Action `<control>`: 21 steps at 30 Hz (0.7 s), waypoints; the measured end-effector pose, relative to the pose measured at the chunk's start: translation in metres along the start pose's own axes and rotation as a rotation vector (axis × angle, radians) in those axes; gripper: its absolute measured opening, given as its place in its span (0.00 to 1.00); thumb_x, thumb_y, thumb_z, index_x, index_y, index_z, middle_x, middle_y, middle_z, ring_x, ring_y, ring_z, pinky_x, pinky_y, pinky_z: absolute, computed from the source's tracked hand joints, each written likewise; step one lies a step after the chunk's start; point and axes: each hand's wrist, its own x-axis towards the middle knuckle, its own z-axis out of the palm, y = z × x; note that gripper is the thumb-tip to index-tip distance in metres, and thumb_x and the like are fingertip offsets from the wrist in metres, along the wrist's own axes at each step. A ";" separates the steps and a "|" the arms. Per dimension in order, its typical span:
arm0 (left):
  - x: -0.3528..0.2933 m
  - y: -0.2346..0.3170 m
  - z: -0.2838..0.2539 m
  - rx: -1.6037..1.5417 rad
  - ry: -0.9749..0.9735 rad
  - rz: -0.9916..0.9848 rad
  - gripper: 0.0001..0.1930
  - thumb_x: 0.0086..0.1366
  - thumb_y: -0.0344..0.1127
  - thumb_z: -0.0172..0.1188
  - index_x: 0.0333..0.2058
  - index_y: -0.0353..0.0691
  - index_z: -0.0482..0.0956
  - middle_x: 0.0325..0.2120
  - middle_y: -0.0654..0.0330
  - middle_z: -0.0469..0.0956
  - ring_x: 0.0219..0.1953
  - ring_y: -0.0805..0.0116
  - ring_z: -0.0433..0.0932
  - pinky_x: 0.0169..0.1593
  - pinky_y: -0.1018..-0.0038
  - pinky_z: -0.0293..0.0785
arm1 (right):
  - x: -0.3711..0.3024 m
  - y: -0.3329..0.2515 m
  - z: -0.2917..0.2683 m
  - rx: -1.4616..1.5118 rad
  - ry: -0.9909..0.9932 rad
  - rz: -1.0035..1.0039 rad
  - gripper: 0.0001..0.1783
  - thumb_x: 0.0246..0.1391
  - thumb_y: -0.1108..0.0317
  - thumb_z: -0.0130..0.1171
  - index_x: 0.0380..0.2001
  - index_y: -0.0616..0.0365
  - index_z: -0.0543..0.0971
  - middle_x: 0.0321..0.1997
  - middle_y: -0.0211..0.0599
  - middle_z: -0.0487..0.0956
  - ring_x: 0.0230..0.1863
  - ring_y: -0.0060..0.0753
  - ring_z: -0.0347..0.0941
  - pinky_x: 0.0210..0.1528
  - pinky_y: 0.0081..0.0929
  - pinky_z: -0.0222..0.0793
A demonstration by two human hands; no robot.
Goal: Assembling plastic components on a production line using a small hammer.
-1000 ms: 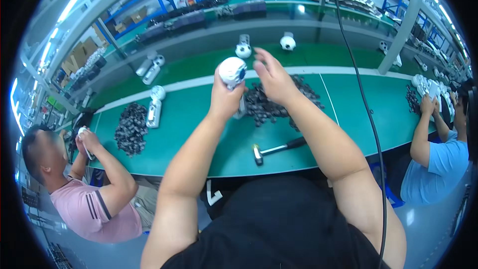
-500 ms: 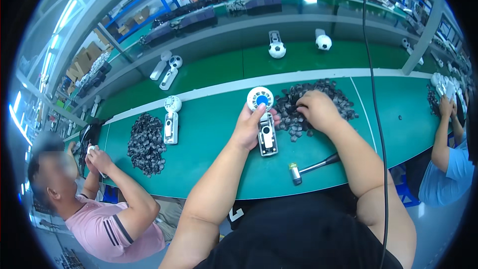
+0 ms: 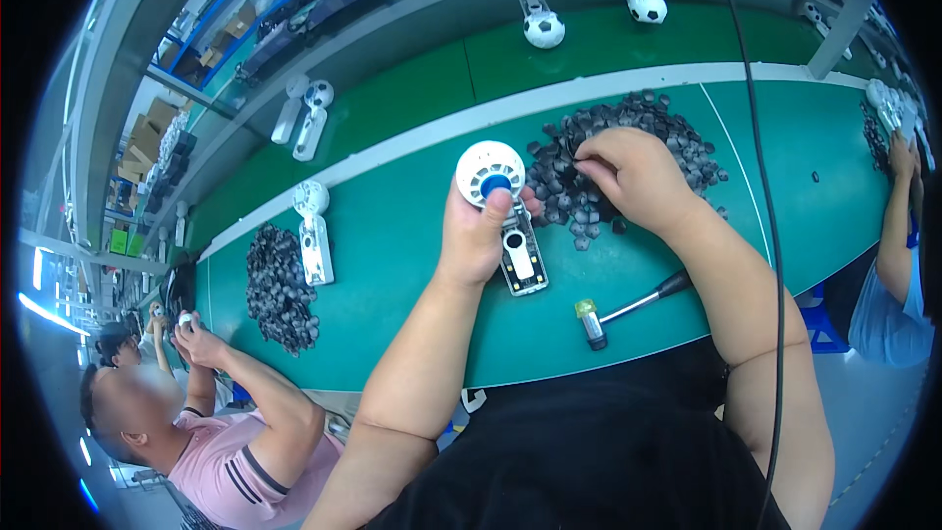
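My left hand (image 3: 473, 236) grips a white handheld fan (image 3: 490, 169) by its neck, with the thumb over the blue hub of its round head. The fan's handle is uncovered, showing a white inner part and a dark board. Over the heap of small black plastic pieces (image 3: 677, 142), my right hand (image 3: 633, 172) is closed, thumb and fingertips together. Whatever sits between those fingertips blends into the dark heap and cannot be made out. A hammer (image 3: 638, 302) with a black grip and a yellow-and-black head lies below the heap, near the front edge.
To the left are another white fan (image 3: 315, 236) and a second black heap (image 3: 280, 290). Football-patterned fans (image 3: 544, 29) rest on the green strip behind. A black cable (image 3: 756, 186) hangs at right. Co-workers sit at left, in a pink shirt (image 3: 250, 456), and far right.
The view has tilted and shifted, so the bench sits higher in the picture. My left hand still holds the fan; my right hand stays over the heap, its fingers drawn closer together.
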 end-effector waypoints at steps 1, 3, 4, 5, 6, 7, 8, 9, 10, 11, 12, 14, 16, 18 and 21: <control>-0.001 -0.001 -0.001 -0.008 0.010 -0.011 0.35 0.64 0.64 0.65 0.52 0.37 0.69 0.35 0.54 0.80 0.34 0.63 0.84 0.40 0.65 0.85 | -0.002 -0.001 0.000 0.040 0.033 -0.050 0.07 0.49 0.73 0.69 0.34 0.58 0.84 0.37 0.40 0.84 0.42 0.46 0.80 0.42 0.39 0.75; 0.000 -0.003 -0.008 -0.229 -0.015 -0.160 0.33 0.67 0.63 0.61 0.51 0.37 0.70 0.36 0.53 0.80 0.34 0.63 0.84 0.41 0.65 0.85 | -0.001 -0.002 0.001 0.124 0.099 -0.156 0.09 0.45 0.76 0.71 0.33 0.57 0.84 0.37 0.39 0.83 0.40 0.44 0.80 0.39 0.38 0.75; 0.000 -0.004 -0.009 -0.342 -0.027 -0.232 0.32 0.68 0.63 0.59 0.50 0.37 0.71 0.36 0.53 0.81 0.35 0.63 0.84 0.41 0.65 0.85 | 0.001 -0.004 -0.001 0.128 0.081 -0.155 0.09 0.45 0.76 0.71 0.33 0.57 0.84 0.37 0.39 0.83 0.40 0.44 0.80 0.39 0.38 0.75; 0.001 -0.004 -0.009 -0.355 -0.013 -0.236 0.32 0.68 0.63 0.59 0.50 0.37 0.71 0.36 0.53 0.81 0.35 0.63 0.84 0.41 0.65 0.85 | 0.005 -0.009 -0.007 0.095 0.153 -0.287 0.11 0.43 0.76 0.71 0.32 0.57 0.84 0.37 0.38 0.83 0.39 0.44 0.79 0.38 0.38 0.74; 0.002 -0.002 -0.007 -0.352 -0.027 -0.236 0.30 0.69 0.62 0.57 0.50 0.37 0.72 0.36 0.53 0.81 0.35 0.63 0.84 0.41 0.65 0.85 | 0.009 -0.013 -0.011 0.062 0.225 -0.420 0.12 0.41 0.77 0.72 0.32 0.56 0.84 0.37 0.37 0.82 0.38 0.43 0.79 0.37 0.37 0.73; 0.002 0.002 -0.003 -0.350 -0.045 -0.239 0.29 0.71 0.61 0.55 0.49 0.37 0.73 0.36 0.53 0.81 0.35 0.63 0.84 0.41 0.64 0.85 | 0.008 -0.016 -0.014 0.028 0.298 -0.550 0.13 0.38 0.78 0.73 0.31 0.55 0.84 0.37 0.36 0.82 0.37 0.42 0.78 0.35 0.36 0.72; 0.000 0.003 -0.001 -0.348 -0.063 -0.240 0.27 0.72 0.59 0.53 0.48 0.37 0.73 0.36 0.53 0.81 0.35 0.63 0.84 0.41 0.64 0.85 | 0.004 -0.016 -0.014 0.031 0.281 -0.550 0.13 0.38 0.78 0.73 0.31 0.55 0.84 0.37 0.36 0.82 0.37 0.42 0.78 0.35 0.36 0.72; -0.005 0.002 0.000 -0.362 -0.055 -0.243 0.27 0.72 0.59 0.53 0.48 0.37 0.73 0.36 0.53 0.81 0.35 0.63 0.84 0.41 0.64 0.85 | -0.001 -0.017 -0.012 -0.002 0.289 -0.570 0.12 0.38 0.76 0.72 0.30 0.55 0.83 0.37 0.35 0.81 0.37 0.42 0.78 0.36 0.35 0.73; -0.006 0.002 -0.001 -0.336 -0.078 -0.244 0.26 0.72 0.58 0.53 0.50 0.37 0.72 0.37 0.53 0.81 0.35 0.63 0.84 0.40 0.64 0.85 | -0.004 -0.017 -0.011 -0.039 0.303 -0.594 0.11 0.37 0.75 0.71 0.29 0.55 0.83 0.37 0.34 0.81 0.37 0.42 0.78 0.36 0.34 0.74; -0.007 0.004 0.000 -0.309 -0.102 -0.244 0.26 0.72 0.56 0.53 0.52 0.37 0.72 0.37 0.53 0.81 0.35 0.63 0.84 0.40 0.64 0.85 | -0.005 -0.017 -0.012 -0.077 0.319 -0.618 0.10 0.36 0.73 0.70 0.28 0.55 0.83 0.36 0.32 0.80 0.37 0.41 0.78 0.36 0.34 0.74; -0.007 0.005 0.001 -0.280 -0.126 -0.244 0.25 0.73 0.54 0.53 0.54 0.37 0.71 0.38 0.53 0.81 0.35 0.63 0.84 0.40 0.65 0.85 | -0.005 -0.017 -0.013 -0.080 0.311 -0.622 0.10 0.36 0.73 0.70 0.28 0.55 0.83 0.36 0.32 0.80 0.37 0.41 0.78 0.36 0.34 0.74; -0.010 0.007 0.008 -0.283 -0.113 -0.223 0.25 0.73 0.53 0.54 0.56 0.38 0.69 0.39 0.53 0.80 0.35 0.63 0.84 0.40 0.65 0.85 | -0.003 -0.019 -0.013 -0.051 0.296 -0.627 0.12 0.37 0.76 0.73 0.28 0.54 0.83 0.35 0.33 0.79 0.34 0.38 0.75 0.35 0.30 0.71; -0.013 0.014 0.015 -0.265 -0.079 -0.191 0.26 0.72 0.51 0.54 0.59 0.39 0.67 0.40 0.53 0.80 0.35 0.63 0.84 0.39 0.66 0.85 | -0.002 -0.026 -0.008 -0.027 0.289 -0.629 0.12 0.37 0.77 0.74 0.28 0.53 0.83 0.34 0.34 0.78 0.32 0.37 0.73 0.34 0.28 0.70; -0.012 0.017 0.018 -0.219 -0.070 -0.178 0.28 0.72 0.53 0.53 0.61 0.39 0.65 0.41 0.52 0.79 0.34 0.63 0.84 0.38 0.66 0.85 | -0.005 -0.038 -0.003 0.294 0.138 -0.247 0.08 0.45 0.76 0.72 0.28 0.54 0.82 0.33 0.32 0.77 0.32 0.32 0.73 0.34 0.27 0.69; -0.012 0.017 0.020 -0.120 -0.056 -0.170 0.32 0.71 0.57 0.51 0.63 0.39 0.63 0.43 0.50 0.79 0.33 0.62 0.84 0.37 0.67 0.86 | -0.006 -0.043 0.005 0.591 -0.012 0.118 0.05 0.52 0.74 0.69 0.31 0.55 0.81 0.34 0.31 0.77 0.34 0.27 0.73 0.34 0.25 0.70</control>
